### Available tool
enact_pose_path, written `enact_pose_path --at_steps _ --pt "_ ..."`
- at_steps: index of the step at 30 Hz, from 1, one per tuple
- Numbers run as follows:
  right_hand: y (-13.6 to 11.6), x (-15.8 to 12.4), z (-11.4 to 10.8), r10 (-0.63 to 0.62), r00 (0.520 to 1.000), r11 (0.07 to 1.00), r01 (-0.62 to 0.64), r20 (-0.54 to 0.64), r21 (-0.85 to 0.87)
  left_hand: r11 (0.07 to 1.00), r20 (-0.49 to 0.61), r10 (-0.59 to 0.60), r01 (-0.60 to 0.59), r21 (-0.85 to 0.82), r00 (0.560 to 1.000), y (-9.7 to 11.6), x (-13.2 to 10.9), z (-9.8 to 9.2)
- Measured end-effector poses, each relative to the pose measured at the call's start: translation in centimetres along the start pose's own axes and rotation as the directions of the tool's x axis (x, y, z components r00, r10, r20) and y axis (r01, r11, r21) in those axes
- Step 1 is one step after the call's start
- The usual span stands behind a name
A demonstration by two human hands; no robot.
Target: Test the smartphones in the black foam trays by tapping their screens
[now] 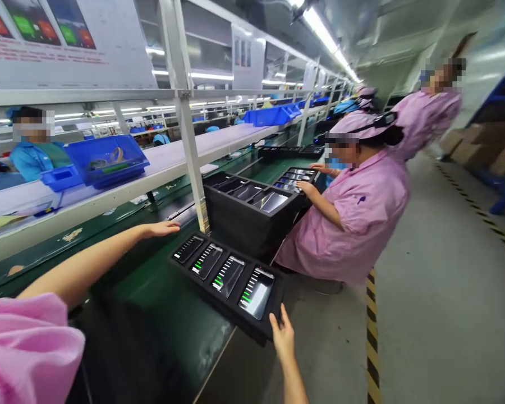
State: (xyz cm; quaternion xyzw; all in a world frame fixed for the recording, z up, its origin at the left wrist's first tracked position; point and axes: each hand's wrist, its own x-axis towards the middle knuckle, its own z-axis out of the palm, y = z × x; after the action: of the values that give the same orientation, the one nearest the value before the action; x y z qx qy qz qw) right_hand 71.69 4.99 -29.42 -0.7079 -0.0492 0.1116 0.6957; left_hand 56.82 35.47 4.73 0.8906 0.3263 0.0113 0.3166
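Our right hand [283, 336] clasps tray [241, 283] at end overhanging counter [147, 292]; left hand [163, 228], empty, beside other end. Slip could spill phones [257, 292].

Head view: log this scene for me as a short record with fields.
Right hand: at the near corner of the black tray
Left hand: open, near the tray's far end
Tray contents: four phone-like devices, screens lit with white and green bars
Tray position: over the green bench, overhanging its edge
Beyond: co-worker in pink
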Motion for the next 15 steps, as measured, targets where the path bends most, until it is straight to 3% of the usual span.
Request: enact_pose_path --at_steps 3,7,11,15 --pt "0.1 -0.4 -1.8 0.016 0.997 0.997 -0.010 0.080 -0.081 0.998 0.010 0.012 -0.012 0.062 1.000 -1.9 -4.6 -3.6" --pt "0.2 -1.2 -2.0 0.009 0.998 0.977 0.004 0.060 -0.211 0.990 -0.100 -0.050 0.063 0.124 0.994 -4.7 -14.6 -6.7" --pt "-0.1 -1.1 -0.7 -0.036 0.997 0.937 0.059 0.072 -0.345 0.974 -0.215 -0.148 0.180 0.137 0.965 -6.9 -25.7 -6.0" --pt "-1.7 -0.9 -1.0 -0.151 0.970 0.873 0.221 0.191 -0.436 0.920 -0.323 -0.278 0.347 0.180 0.905 -8.4 -36.7 -4.0"
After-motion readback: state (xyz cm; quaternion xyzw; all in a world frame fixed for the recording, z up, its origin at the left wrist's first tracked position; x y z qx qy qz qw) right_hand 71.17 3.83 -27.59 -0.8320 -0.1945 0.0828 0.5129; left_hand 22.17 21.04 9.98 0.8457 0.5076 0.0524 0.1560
